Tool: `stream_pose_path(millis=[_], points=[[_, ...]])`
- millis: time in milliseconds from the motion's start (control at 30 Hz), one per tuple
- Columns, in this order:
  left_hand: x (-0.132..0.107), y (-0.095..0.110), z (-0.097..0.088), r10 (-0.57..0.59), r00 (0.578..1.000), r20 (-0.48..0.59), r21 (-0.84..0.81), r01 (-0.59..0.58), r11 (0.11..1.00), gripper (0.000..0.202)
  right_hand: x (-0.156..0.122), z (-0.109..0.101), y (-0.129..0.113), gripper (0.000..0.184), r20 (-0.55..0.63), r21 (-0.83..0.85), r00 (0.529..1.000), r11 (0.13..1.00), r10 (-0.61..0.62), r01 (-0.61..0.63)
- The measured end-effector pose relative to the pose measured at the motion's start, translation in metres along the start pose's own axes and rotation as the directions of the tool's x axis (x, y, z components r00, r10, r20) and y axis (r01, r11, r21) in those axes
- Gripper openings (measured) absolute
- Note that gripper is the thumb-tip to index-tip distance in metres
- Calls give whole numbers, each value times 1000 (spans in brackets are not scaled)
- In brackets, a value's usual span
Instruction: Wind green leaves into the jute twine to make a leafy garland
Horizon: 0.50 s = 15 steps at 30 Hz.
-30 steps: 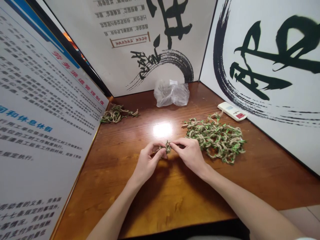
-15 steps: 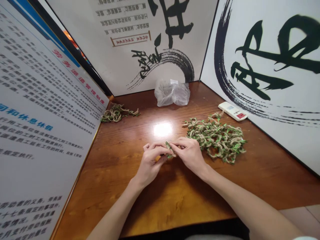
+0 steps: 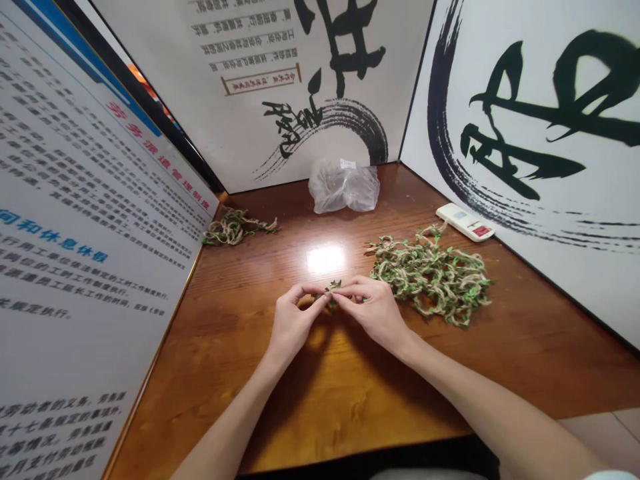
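My left hand (image 3: pixel 293 319) and my right hand (image 3: pixel 373 310) meet over the middle of the wooden table (image 3: pixel 310 407). Both pinch one short piece of jute twine with small green leaves (image 3: pixel 333 290), held between thumbs and fingertips just above the tabletop. Right beside my right hand lies a large loose pile of the same leafy twine (image 3: pixel 435 277). A smaller bundle of twine (image 3: pixel 233 227) lies at the back left, near the left panel.
A crumpled clear plastic bag (image 3: pixel 344 187) sits at the back of the table. A white remote control (image 3: pixel 465 222) lies against the right panel. Printed boards wall in the table on the left, back and right.
My hands stayed in place, working the twine piece. The fingers shifted from a lower, closer grip half a second ago to a slightly raised pinch now.
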<state>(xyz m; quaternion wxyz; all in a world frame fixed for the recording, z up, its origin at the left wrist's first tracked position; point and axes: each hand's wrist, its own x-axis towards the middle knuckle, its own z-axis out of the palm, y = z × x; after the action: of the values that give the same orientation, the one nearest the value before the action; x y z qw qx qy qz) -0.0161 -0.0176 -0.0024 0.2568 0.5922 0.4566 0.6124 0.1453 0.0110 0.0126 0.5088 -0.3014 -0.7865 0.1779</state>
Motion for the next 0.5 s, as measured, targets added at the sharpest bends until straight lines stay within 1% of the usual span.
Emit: stream_pose_path(millis=[100, 200, 267, 300, 333, 367, 400, 433, 467, 500], points=[[-2, 1, -3, 169, 985, 14, 150, -170, 974, 16, 1, -1, 1, 11, -1, 97, 996, 991, 90, -89], [-5, 4, -4, 329, 939, 94, 290, -342, 894, 14, 3, -1, 7, 11, -34, 133, 986, 978, 166, -160], [-8, 8, -2, 396, 902, 172, 305, -431, 849, 18, 5, -1, 12, 10, -66, 112, 975, 973, 211, -203], [-9, 9, -1, 421, 885, 198, 275, -463, 843, 20, 6, -1, 15, 10, -82, 110, 968, 967, 237, -228], [-10, 11, 0, 442, 875, 196, 223, -479, 849, 21, 7, -1, 16, 9, -100, 118, 959, 960, 264, -252], [-10, 11, 0, 453, 878, 155, 159, -474, 866, 19, 8, -2, 18, 9, -117, 134, 950, 952, 289, -274], [-9, 11, 0, 441, 894, 77, 100, -447, 889, 14, 9, -3, 18, 9, -129, 157, 942, 944, 311, -291], [-7, 10, -2, 408, 913, -30, 50, -406, 912, 10, 10, -5, 17, 10, -135, 182, 935, 936, 328, -302], [-3, 8, -4, 351, 924, -151, 10, -354, 935, 11, 11, -6, 17, 12, -135, 206, 931, 929, 339, -308], [1, 5, -9, 286, 919, -270, -3, -298, 955, 18, 12, -8, 15, 13, -131, 225, 929, 923, 345, -311]])
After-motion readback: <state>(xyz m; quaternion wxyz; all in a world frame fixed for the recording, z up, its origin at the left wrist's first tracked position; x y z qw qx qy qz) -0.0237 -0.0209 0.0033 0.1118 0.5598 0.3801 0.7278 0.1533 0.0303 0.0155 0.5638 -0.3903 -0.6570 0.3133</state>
